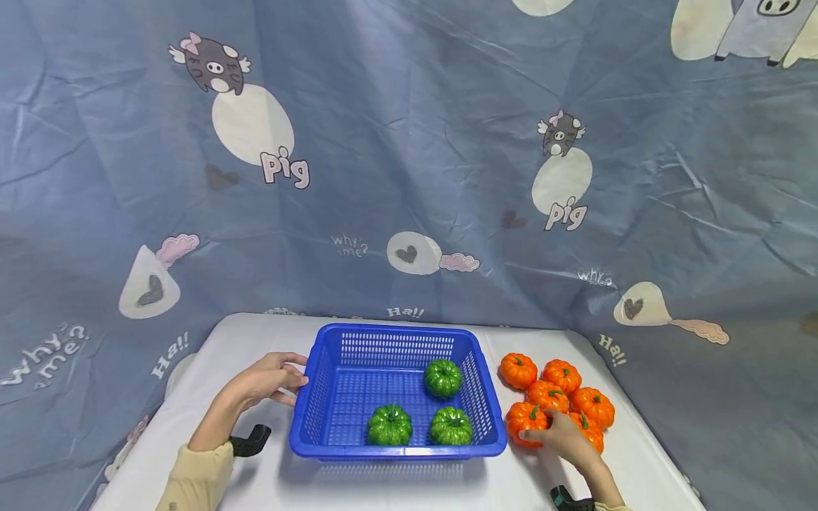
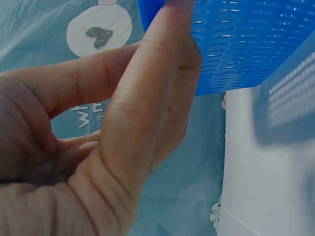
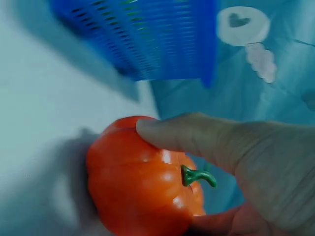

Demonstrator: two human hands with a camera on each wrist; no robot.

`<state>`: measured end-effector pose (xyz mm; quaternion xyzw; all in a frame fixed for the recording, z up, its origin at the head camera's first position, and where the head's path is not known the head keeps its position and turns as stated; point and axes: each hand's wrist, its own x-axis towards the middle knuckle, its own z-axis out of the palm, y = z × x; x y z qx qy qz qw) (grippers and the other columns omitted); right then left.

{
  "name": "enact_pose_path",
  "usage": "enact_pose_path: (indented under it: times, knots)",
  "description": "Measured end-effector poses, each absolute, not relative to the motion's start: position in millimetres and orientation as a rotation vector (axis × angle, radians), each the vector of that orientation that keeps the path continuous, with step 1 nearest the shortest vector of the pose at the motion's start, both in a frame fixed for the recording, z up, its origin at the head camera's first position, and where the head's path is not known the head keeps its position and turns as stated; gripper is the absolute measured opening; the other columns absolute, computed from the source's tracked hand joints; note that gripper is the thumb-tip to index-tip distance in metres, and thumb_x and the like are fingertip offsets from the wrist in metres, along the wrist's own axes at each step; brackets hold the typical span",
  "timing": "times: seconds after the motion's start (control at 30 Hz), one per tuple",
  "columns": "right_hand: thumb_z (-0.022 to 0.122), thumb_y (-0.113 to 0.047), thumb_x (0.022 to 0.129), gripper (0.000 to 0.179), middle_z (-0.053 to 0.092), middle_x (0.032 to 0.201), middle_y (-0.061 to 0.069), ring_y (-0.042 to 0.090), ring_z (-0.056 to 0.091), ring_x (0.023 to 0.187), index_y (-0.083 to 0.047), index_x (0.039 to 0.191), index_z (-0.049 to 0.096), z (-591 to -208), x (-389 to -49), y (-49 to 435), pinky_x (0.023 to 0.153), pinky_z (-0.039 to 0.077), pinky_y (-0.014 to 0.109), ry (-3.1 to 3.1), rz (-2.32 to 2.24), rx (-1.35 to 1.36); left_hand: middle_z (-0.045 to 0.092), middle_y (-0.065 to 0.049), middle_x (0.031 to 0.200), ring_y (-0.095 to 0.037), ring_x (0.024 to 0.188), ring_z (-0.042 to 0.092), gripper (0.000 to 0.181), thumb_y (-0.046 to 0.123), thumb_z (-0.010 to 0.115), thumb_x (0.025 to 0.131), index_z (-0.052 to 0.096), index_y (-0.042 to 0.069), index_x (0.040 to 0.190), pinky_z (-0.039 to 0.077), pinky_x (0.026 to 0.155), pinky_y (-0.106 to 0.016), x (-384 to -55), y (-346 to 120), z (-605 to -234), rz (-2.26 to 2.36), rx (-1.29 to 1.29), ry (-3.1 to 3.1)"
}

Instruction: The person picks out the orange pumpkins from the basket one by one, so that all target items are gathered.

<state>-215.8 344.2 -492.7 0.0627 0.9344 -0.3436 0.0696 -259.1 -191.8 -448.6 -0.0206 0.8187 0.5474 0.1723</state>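
My right hand [image 1: 562,436] grips an orange toy pumpkin [image 3: 140,179] with a green stem, at the front left of a cluster of orange pumpkins. The thumb lies along its side in the right wrist view; the other fingers are mostly hidden. At the left side of a blue plastic basket [image 1: 396,451], my left hand [image 1: 271,380] has its fingertips right at the outer edge of the rim, fingers extended. Inside the basket sit three green pumpkins: one [image 1: 443,377] toward the back right, one [image 1: 451,426] at the front right and one [image 1: 390,426] near the front middle.
Several more orange pumpkins [image 1: 592,407] lie close together right of the basket. They rest on a white-covered table [image 1: 255,330]. Blue patterned cloth [image 1: 396,177] hangs behind the table and along its sides. The basket's slotted walls rise between the two hands.
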Motion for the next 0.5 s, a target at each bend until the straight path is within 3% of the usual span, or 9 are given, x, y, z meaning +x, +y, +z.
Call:
enact_pose_path:
  times: [0.33,0.5]
  knots:
    - [0.077,-0.043,0.076,0.087,0.052,0.123,0.041,0.054,0.051,0.115,0.021,0.126,0.044,-496.9,-208.7,344.7,0.095,0.045,0.061,2.914,-0.919,0.199,0.067,-0.015,0.098,-0.021,0.081,0.068,0.058,0.007,0.062,0.088,0.038,-0.012,0.137,0.061,0.066,-0.039,-257.6,-193.7,-447.2,1.532,0.076,2.323]
    - [0.07,-0.047,0.083,0.08,0.054,0.125,0.037,0.053,0.051,0.117,0.013,0.131,0.045,-475.7,-199.0,340.5,0.094,0.046,0.06,2.975,-0.9,0.201,0.068,-0.021,0.098,-0.031,0.084,0.07,0.05,0.015,0.057,0.095,0.044,-0.012,0.135,0.06,0.068,-0.043,-250.1,-196.5,-436.4,1.332,0.141,2.56]
